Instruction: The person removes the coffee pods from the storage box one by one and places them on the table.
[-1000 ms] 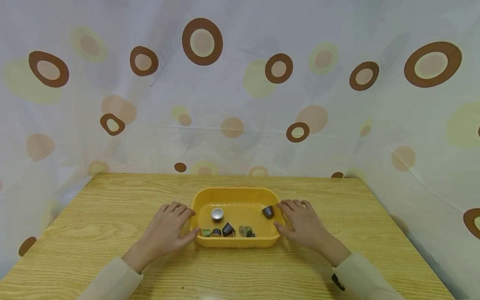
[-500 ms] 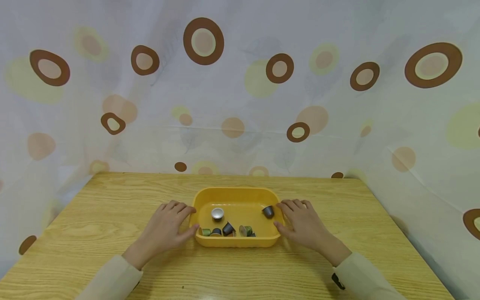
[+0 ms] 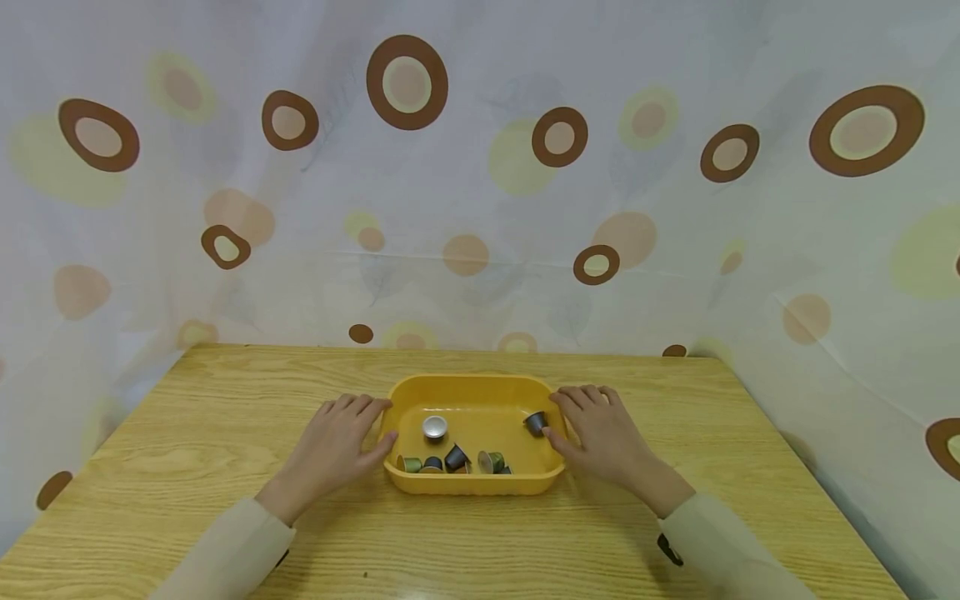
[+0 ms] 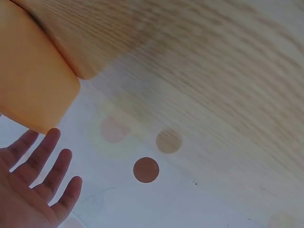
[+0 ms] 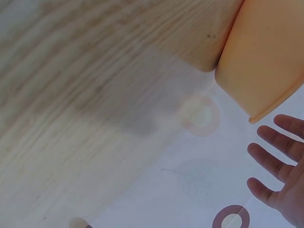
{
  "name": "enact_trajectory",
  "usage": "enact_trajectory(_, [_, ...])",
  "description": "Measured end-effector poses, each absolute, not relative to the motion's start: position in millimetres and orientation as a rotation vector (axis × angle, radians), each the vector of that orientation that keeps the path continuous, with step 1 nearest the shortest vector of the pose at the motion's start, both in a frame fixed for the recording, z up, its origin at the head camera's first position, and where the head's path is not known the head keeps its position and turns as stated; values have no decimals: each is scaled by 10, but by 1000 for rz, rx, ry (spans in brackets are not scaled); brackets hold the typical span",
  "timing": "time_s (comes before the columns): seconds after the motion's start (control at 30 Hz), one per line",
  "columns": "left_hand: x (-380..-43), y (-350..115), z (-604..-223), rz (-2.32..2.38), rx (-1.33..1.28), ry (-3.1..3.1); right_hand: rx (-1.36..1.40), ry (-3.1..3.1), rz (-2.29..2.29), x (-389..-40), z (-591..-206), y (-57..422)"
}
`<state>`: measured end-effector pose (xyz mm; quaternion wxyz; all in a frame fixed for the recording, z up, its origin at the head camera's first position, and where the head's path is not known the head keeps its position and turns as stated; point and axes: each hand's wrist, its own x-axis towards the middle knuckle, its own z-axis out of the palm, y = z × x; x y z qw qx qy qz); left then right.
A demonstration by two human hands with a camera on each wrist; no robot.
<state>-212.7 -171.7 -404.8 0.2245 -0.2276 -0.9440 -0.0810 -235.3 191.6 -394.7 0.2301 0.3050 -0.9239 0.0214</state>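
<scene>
A yellow plastic tray [image 3: 480,485] stands on the wooden table, holding several coffee capsules. A silver-topped capsule [image 3: 434,428] sits at its left, and a dark capsule [image 3: 536,423] leans by the right wall. Along the front wall lie a green capsule [image 3: 410,465], another dark one [image 3: 455,457] and a greenish one [image 3: 491,462], among others partly hidden. My left hand [image 3: 330,442] is at the tray's left end, fingers spread and fingertips right at the rim. At the right end, my right hand [image 3: 603,437] has its fingers extended, thumb overlapping the rim in the head view.
The wooden table [image 3: 480,550] reaches back to a pale curtain [image 3: 480,200] printed with brown and yellow circles, which also hangs along both sides. Beige sleeves [image 3: 232,546] cover my forearms, and a small black object [image 3: 670,549] shows under the right cuff.
Both hands have shifted slightly up at the tray's ends, and their fingers have loosened from the rim. The tray and capsules stay almost where they were.
</scene>
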Motion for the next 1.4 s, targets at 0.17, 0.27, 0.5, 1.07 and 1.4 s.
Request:
enact_trajectory(0.17, [-2160, -1700, -4036, -234, -600, -2639, 857, -2513, 56, -2419, -3912, 1872])
enact_trajectory(0.27, [-2188, -1689, -4038, -237, -590, -2661, 871, -2495, 41, -2464, -3898, 1846])
enact_trajectory(0.5, [-2250, -1659, -4047, -220, -576, -2666, 919, -2480, 6, -2561, -3876, 1781])
enact_trajectory(1.07, [-2314, -1645, -4058, -233, -577, -2689, 989, -2500, -102, -2643, -3873, 1656])
enact_trajectory(1.4, [-2316, -1639, -4056, -249, -592, -2673, 1024, -2486, -118, -2669, -3898, 1666])
